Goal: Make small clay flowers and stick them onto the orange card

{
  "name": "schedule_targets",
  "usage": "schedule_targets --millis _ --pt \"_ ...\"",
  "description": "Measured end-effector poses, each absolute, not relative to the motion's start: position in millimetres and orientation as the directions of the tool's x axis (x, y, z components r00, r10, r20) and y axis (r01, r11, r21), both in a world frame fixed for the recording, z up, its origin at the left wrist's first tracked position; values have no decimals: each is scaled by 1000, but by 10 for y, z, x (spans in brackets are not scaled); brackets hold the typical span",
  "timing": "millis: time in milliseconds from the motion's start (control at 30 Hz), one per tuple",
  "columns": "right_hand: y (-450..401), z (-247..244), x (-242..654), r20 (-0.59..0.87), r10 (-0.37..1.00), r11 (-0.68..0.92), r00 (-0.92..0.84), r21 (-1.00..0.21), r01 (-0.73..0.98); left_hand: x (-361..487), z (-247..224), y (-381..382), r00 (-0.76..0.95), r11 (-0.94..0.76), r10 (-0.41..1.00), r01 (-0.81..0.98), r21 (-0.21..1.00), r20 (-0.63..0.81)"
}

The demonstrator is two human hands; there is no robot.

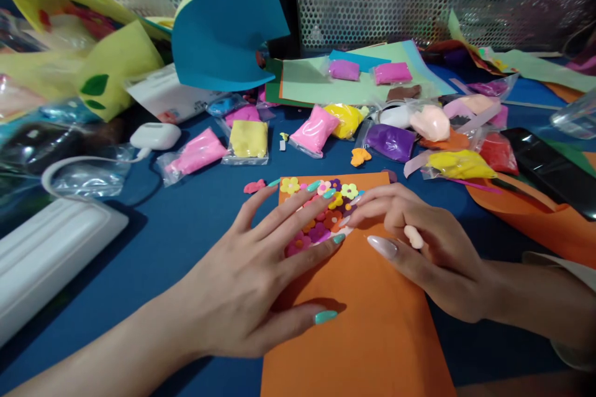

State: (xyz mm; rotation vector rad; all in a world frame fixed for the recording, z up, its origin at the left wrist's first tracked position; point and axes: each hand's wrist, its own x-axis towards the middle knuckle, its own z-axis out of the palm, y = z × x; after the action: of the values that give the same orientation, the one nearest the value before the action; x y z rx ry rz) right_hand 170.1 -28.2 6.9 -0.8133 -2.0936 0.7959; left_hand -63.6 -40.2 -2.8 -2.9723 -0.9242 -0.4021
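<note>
An orange sheet lies in front of me, its far end covered with small modelling-clay flowers in yellow, purple, pink, red and orange. My left hand rests over their left side with fingers spread, holding nothing. The fingertips hide some of the flowers. On the right, my right hand touches the flowers' edge with its front fingertips. A small pale pink lump of clay is tucked in its curled fingers. A whitish clay piece lies partly hidden between the two hands.
Several clay packets line the far side, such as yellow, pink and purple. Loose orange clay lies behind the sheet. A white power strip with a cable is at left, a black phone at right.
</note>
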Motion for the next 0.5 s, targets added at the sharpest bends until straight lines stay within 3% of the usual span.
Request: schedule_targets --millis 200,500 --pt "-291 57 1702 396 768 575 -503 -773 268 -579 -50 -437 739 -771 632 628 103 233" --pt "-274 -18 1761 372 817 454 -440 -886 94 -597 -37 -421 760 -796 598 601 78 256"
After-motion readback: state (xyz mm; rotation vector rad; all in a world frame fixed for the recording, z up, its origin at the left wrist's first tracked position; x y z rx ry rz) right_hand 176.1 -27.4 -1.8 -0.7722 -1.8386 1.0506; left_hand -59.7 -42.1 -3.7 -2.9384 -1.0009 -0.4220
